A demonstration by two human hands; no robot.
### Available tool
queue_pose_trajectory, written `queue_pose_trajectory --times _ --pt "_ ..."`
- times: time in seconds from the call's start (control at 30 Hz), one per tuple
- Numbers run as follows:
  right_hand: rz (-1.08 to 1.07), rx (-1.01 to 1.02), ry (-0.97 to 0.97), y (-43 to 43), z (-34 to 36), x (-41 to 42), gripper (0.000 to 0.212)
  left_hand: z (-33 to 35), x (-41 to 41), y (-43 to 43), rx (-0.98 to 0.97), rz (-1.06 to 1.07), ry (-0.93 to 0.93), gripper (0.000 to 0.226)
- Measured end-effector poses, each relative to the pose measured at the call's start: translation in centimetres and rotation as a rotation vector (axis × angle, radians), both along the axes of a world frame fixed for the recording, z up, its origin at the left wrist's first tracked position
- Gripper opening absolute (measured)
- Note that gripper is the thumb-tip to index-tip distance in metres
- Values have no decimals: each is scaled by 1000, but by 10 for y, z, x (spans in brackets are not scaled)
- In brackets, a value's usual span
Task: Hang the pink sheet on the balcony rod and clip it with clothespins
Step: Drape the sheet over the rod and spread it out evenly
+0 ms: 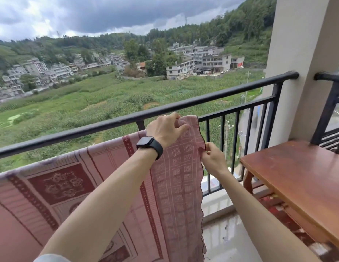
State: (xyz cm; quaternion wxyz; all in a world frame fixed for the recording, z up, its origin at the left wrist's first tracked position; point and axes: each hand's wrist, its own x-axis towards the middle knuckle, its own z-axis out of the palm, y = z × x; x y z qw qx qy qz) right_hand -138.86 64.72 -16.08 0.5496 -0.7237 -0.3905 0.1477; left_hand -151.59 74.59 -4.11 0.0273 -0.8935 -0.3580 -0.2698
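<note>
Balcony setting: black railing before green fields, hillside houses and a dark cloudy sky.

Item 1, left hand (165,129): raised at the sheet's upper right corner, fingers curled over the top fold and gripping cloth where it crossed the rail. Black watch (148,142) on the wrist.

Item 2, right hand (212,157): lower and just right of the left, thumb and fingers closed in a pinch on the scalloped side edge.

Item 3, pink sheet (111,186): draped over the balcony rod (236,109), the lower horizontal bar beneath the top handrail (183,105). Long axis ran along the rod, leftward and away from both hands. Its right edge hung straight down under them, ending short of the floor (231,233).

Item 4, clothespins: none seen.

Item 5, bare rod: continued rightward from the corner to a cream pillar (297,72).

Item 6, wooden surface (297,176): right of the right arm, near the railing, nothing legible on it.

Assessment: the corner to be clipped lay directly under the left hand. The right hand, nearer the surface, appeared better placed to fetch a pin. Releasing the corner early might let the edge slide along the rod.
</note>
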Motion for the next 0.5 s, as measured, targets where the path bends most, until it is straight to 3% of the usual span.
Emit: queue_pose_trajectory --times 0.07,0.27,0.5 --pt "-50 64 53 0 -5 0 15 -11 1 0 82 16 -43 52" --pt "-115 -61 58 14 -43 0 27 -48 8 -4 329 83 -185 48" --pt "-130 162 -35 24 -31 19 28 -65 24 -6 394 155 -308 50"
